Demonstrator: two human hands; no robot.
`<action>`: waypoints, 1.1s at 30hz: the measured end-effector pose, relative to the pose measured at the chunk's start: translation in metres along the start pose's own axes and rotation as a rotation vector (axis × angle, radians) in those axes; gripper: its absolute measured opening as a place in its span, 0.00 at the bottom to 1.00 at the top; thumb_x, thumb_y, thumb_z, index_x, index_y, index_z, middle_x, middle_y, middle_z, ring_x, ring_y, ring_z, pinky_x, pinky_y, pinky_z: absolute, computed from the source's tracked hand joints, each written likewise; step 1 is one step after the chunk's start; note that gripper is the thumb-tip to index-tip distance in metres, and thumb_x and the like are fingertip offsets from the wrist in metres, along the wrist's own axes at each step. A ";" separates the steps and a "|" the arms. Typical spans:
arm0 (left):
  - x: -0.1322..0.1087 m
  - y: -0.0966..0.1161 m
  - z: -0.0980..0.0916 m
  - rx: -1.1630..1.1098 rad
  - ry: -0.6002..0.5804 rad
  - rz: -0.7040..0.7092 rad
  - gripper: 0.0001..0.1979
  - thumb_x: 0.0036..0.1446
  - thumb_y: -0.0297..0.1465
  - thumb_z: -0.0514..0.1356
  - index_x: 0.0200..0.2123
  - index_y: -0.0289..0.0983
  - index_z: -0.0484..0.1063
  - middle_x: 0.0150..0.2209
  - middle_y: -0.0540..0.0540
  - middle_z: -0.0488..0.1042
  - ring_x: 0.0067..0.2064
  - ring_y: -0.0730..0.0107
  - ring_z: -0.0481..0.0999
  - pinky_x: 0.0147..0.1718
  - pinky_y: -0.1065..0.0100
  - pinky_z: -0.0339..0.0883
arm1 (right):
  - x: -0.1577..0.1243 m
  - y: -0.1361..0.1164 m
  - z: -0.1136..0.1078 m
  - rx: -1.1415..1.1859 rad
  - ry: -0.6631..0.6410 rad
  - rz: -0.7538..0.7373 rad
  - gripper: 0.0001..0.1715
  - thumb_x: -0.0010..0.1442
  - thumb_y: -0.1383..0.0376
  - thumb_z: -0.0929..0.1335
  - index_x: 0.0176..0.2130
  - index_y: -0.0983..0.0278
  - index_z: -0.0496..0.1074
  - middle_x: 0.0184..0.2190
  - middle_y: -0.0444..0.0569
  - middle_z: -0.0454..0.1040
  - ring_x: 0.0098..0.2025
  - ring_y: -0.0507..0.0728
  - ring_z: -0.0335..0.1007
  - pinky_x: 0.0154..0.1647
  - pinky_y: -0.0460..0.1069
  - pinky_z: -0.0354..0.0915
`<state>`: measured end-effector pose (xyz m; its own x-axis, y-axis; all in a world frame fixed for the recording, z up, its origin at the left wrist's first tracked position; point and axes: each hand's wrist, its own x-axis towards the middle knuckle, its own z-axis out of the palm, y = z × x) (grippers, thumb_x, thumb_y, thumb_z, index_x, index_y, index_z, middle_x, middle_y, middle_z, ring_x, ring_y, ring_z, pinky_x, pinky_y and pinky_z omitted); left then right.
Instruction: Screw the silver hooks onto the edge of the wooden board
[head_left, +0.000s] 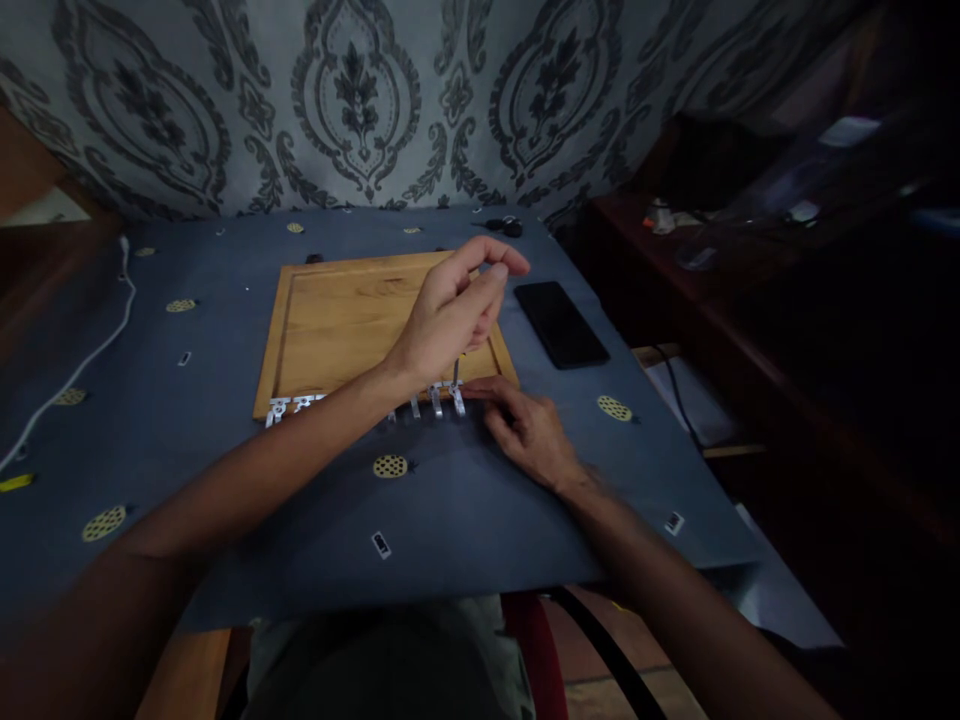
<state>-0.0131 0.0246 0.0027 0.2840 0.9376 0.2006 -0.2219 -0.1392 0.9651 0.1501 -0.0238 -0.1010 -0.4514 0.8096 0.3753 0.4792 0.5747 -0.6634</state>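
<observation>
A wooden board (337, 310) lies on a blue cloth. Along its near edge runs a row of several small metal pieces (435, 398). My left hand (450, 315) hovers above the right end of that row, fingers curled in a pinch around a thin dark tool that points down at the pieces; I cannot name it. My right hand (525, 425) rests on the cloth at the board's near right corner, its fingertips pressed against the last metal piece in the row.
A black phone (560, 323) lies right of the board. A white cable (90, 350) runs along the left of the cloth. Small yellow discs (390, 466) and tags dot the blue cloth (225, 470). A dark side table (712, 280) stands at right.
</observation>
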 end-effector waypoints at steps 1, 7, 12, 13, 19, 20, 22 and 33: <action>0.000 0.000 0.000 -0.002 -0.002 -0.004 0.09 0.74 0.29 0.52 0.37 0.39 0.67 0.17 0.60 0.52 0.16 0.82 0.46 0.16 0.77 0.45 | 0.000 0.000 0.000 0.005 0.002 -0.005 0.24 0.63 0.75 0.61 0.52 0.59 0.75 0.45 0.47 0.85 0.46 0.57 0.83 0.48 0.51 0.76; -0.002 0.001 0.001 -0.011 -0.010 0.000 0.10 0.73 0.27 0.51 0.36 0.39 0.66 0.16 0.60 0.51 0.16 0.82 0.46 0.16 0.76 0.44 | 0.000 0.000 0.000 -0.005 0.003 0.004 0.23 0.63 0.75 0.62 0.52 0.58 0.75 0.45 0.47 0.85 0.44 0.57 0.83 0.47 0.52 0.76; -0.001 0.000 0.001 -0.005 -0.010 0.013 0.10 0.73 0.27 0.51 0.36 0.39 0.66 0.17 0.60 0.52 0.16 0.80 0.47 0.16 0.75 0.44 | -0.001 0.001 0.001 -0.001 0.013 -0.010 0.24 0.63 0.74 0.62 0.52 0.59 0.75 0.45 0.47 0.85 0.45 0.57 0.83 0.47 0.51 0.76; -0.001 0.000 0.001 -0.004 -0.007 0.016 0.10 0.73 0.27 0.51 0.36 0.39 0.66 0.17 0.60 0.52 0.17 0.80 0.46 0.16 0.75 0.44 | -0.001 0.001 0.000 -0.003 0.011 -0.005 0.24 0.63 0.74 0.62 0.53 0.58 0.75 0.45 0.47 0.85 0.45 0.57 0.83 0.48 0.51 0.76; -0.003 -0.001 0.003 0.057 -0.009 0.032 0.10 0.74 0.30 0.52 0.37 0.39 0.66 0.19 0.58 0.52 0.19 0.80 0.48 0.17 0.75 0.44 | 0.000 0.000 0.000 -0.006 0.004 -0.006 0.24 0.63 0.75 0.62 0.52 0.57 0.75 0.46 0.46 0.84 0.45 0.57 0.83 0.49 0.52 0.76; -0.003 -0.001 0.002 0.067 -0.015 0.039 0.10 0.74 0.31 0.52 0.37 0.39 0.66 0.19 0.58 0.52 0.19 0.79 0.49 0.17 0.74 0.45 | 0.000 0.000 0.000 -0.005 0.010 -0.013 0.24 0.63 0.75 0.62 0.51 0.58 0.75 0.46 0.47 0.84 0.45 0.57 0.83 0.49 0.52 0.76; -0.004 -0.002 0.003 0.083 -0.014 0.065 0.10 0.74 0.30 0.53 0.36 0.39 0.67 0.20 0.57 0.54 0.21 0.79 0.53 0.19 0.74 0.50 | 0.000 0.000 0.001 -0.002 0.016 -0.025 0.23 0.63 0.75 0.62 0.51 0.58 0.76 0.46 0.47 0.84 0.45 0.57 0.83 0.48 0.52 0.76; -0.001 -0.003 0.018 -0.047 0.133 -0.005 0.15 0.76 0.29 0.49 0.32 0.38 0.63 0.18 0.59 0.49 0.18 0.82 0.48 0.18 0.77 0.44 | 0.001 0.000 0.000 -0.006 0.008 -0.036 0.24 0.63 0.75 0.62 0.53 0.58 0.76 0.45 0.47 0.85 0.45 0.58 0.83 0.48 0.53 0.76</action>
<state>0.0039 0.0187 0.0030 0.1596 0.9727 0.1686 -0.2655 -0.1222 0.9563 0.1495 -0.0233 -0.1006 -0.4623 0.7893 0.4041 0.4676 0.6042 -0.6452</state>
